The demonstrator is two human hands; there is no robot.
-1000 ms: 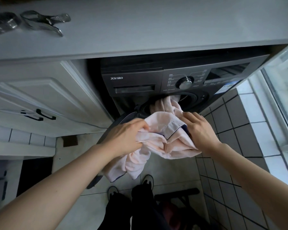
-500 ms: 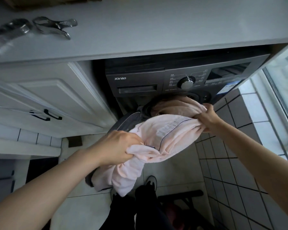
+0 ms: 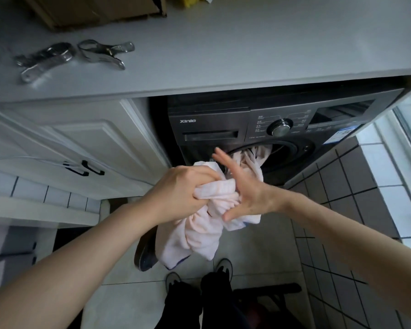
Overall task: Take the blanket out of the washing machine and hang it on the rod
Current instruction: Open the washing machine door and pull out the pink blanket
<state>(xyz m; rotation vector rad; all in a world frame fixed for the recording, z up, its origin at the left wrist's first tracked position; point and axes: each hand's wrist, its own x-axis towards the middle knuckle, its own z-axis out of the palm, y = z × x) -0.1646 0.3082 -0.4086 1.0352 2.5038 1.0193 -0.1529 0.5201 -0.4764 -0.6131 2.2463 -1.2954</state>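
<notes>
A pale pink blanket [image 3: 199, 231] hangs bunched from the round opening of a dark front-loading washing machine [image 3: 214, 124] under the counter. Part of the blanket still trails into the drum. My left hand [image 3: 183, 188] grips a thick bunch of the blanket in front of the opening. My right hand [image 3: 244, 188] is beside it with fingers spread straight, its palm against the cloth. The rod is not in view.
Two metal clips [image 3: 74, 55] lie on the grey counter [image 3: 247, 51], with a cardboard box [image 3: 93, 10] behind them. White cabinet doors [image 3: 64, 148] are to the left, a tiled wall [image 3: 365, 186] to the right. The machine's open door [image 3: 145, 252] hangs low beside my feet.
My right hand has let go of the blanket at the drum and come back with fingers spread. My left hand has pulled its bunch higher and nearer the opening.
</notes>
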